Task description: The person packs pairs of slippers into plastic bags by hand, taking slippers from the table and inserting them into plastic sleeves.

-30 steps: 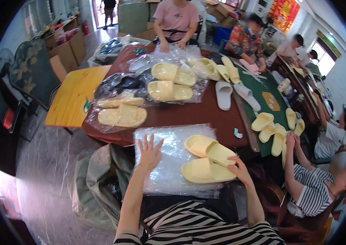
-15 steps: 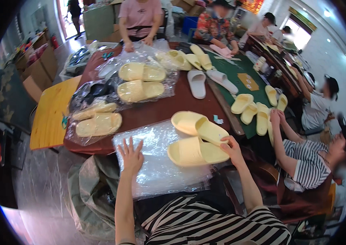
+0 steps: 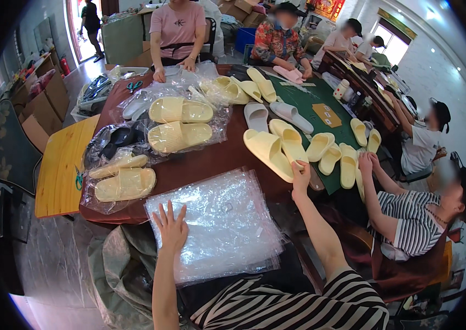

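Observation:
My left hand [image 3: 171, 226] lies flat with fingers spread on a stack of clear plastic bags [image 3: 223, 220] at the table's near edge. My right hand [image 3: 300, 177] pinches a pair of pale yellow slippers [image 3: 270, 153] by their heel ends, beyond the stack's right corner. The pair is tilted, toes pointing away from me. Just behind it are a white slipper [image 3: 256, 116] and a grey-white slipper [image 3: 292, 115]. Bagged yellow slippers [image 3: 181, 136] lie on the far left, with another bagged pair [image 3: 125, 185] nearer to me.
A dark red cloth covers the table [image 3: 227, 151]; a green mat [image 3: 335, 104] lies to the right with more yellow slippers [image 3: 348, 165]. Scissors [image 3: 134, 86] rest at the far left. A co-worker in stripes [image 3: 409, 212] sits at my right; others work across the table.
My right hand has carried the yellow slippers from over the bag stack away and to the right, turning their toes away from me. My left hand stays on the bags.

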Motion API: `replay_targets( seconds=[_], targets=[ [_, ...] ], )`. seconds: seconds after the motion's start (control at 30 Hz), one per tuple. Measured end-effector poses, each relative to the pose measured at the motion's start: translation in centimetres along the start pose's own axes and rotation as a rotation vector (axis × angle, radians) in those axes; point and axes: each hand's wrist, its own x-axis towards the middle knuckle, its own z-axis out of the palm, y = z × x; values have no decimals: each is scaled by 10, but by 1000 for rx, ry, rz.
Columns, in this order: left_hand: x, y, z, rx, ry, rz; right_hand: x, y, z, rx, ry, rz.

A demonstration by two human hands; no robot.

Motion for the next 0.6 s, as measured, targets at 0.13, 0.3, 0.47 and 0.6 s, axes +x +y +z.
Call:
replay_targets(
  seconds=[0.13, 0.3, 0.47, 0.6],
  targets=[
    [-1, 0, 1, -13, 12, 9, 34, 9, 27, 80, 154, 78],
    [-6, -5, -9, -2, -3, -27, 68, 39, 65, 33, 191, -15],
    [7, 2, -8, -12, -25, -44, 98, 98, 50, -108, -50, 180],
    [7, 1, -9, 2, -26, -46, 91, 95, 48, -201, -341, 225]
  ],
)
